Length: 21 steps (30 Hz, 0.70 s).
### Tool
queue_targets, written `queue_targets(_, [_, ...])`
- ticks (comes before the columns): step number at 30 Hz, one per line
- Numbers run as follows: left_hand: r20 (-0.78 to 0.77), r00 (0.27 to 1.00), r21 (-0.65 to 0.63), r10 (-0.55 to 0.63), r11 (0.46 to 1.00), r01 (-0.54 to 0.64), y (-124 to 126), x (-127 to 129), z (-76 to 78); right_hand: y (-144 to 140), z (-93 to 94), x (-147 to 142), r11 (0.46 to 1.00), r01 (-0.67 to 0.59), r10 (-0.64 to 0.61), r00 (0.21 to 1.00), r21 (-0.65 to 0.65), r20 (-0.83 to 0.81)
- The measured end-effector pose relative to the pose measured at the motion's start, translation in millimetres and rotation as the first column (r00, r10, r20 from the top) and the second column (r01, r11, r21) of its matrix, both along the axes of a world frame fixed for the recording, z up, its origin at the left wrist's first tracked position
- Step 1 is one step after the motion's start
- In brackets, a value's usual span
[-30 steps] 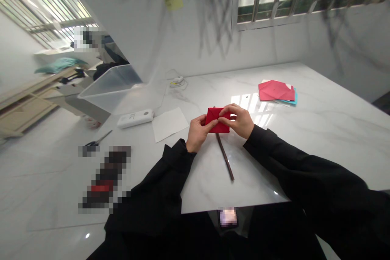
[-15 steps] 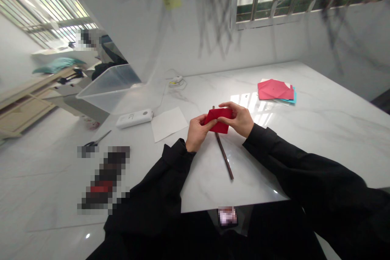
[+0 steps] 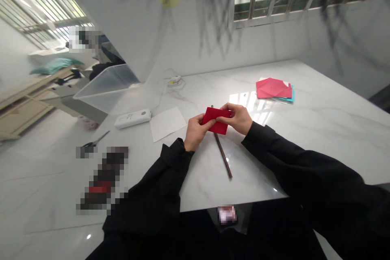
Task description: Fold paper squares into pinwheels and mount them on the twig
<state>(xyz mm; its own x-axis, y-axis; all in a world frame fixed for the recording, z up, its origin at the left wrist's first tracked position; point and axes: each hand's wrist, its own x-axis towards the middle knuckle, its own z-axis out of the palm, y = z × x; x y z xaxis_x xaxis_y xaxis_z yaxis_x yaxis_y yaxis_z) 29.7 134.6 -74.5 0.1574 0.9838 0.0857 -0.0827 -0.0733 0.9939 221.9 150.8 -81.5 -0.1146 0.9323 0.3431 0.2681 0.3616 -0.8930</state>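
Together, both hands grip a folded red paper just above the white marble table. The left hand pinches its lower left corner between thumb and fingers; the right hand pinches its upper right edge. A thin dark stick lies on the table beneath the paper, running toward the person. A white sheet lies just left of the hands, with a white power bank beyond it and scissors farther left. A stack of pink and blue papers sits well apart to the right, and a clear plastic bin stands at the table's far left.
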Motion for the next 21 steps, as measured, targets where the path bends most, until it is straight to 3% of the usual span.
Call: queue_targets(21, [-0.02, 1.0, -0.002, 0.016, 1.0, -0.016, 0.6, -0.7, -2.6, 1.0, -2.3, -1.1, 0.999, -0.052, 0.052, 0.999, -0.011, 0.004])
